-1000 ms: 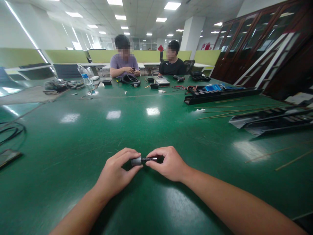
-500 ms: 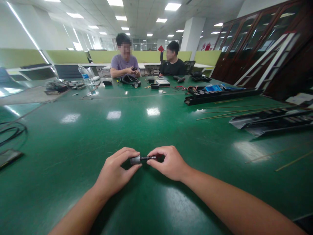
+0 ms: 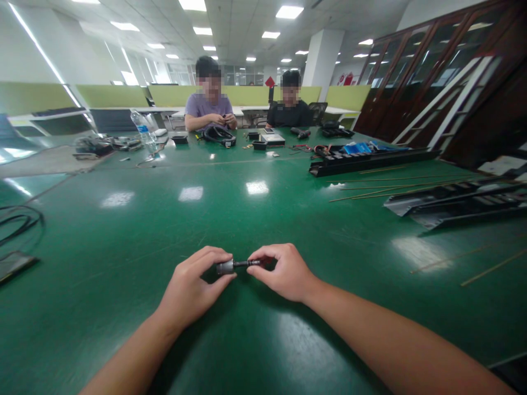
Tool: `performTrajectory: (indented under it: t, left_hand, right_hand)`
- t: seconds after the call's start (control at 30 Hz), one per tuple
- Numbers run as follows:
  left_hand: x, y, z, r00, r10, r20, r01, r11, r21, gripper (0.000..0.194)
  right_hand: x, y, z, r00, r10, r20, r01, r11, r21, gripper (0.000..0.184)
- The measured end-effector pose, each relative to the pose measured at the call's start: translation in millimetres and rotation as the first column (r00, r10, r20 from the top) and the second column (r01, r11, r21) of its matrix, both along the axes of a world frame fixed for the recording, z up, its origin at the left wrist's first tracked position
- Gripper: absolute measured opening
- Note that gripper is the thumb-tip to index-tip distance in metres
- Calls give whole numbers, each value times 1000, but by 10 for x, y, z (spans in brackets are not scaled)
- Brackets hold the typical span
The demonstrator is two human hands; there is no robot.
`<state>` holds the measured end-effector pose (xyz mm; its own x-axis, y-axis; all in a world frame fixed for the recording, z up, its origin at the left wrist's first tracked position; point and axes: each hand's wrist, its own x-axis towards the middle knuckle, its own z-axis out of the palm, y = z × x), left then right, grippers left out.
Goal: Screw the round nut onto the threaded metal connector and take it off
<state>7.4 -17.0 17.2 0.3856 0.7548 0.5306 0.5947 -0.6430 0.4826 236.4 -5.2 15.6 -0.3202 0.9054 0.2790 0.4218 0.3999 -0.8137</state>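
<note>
Low over the green table, both hands hold a small tool-like piece: a short silver-grey metal cylinder (image 3: 225, 267) joined to a thin dark shaft (image 3: 242, 264). My left hand (image 3: 195, 288) is closed with thumb and fingertips around the cylinder. On the other side, my right hand (image 3: 286, 274) pinches the far end of the shaft, where bright bands show. Something dark reddish is partly visible inside the right fingers; its shape is hidden. The piece lies roughly level, pointing left to right.
Two people sit across the green table (image 3: 197, 219). A water bottle (image 3: 140, 127), black headgear with a strap (image 3: 218, 135) and a power drill (image 3: 300, 133) lie at the far side. Black metal channels (image 3: 370, 159) and thin rods lie right; a black cable (image 3: 18, 222) lies left.
My left hand and the metal piece have shifted very slightly left; both grips stay the same. Across the table, the person in black has turned their head forward.
</note>
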Motion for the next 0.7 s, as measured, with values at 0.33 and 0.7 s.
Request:
performTrajectory:
  t: [0.33,0.7]
  left_hand:
    - [0,22,15,1000,8,-7,-8,1000,7,22]
    - [-28,42,18,1000,17,-3,-17,1000,-4,23]
  right_hand:
    - [-1,13,-20,1000,-8,-14,8,1000,1,12]
    - [4,32,-29,1000,-15,-25,15,1000,-14,11]
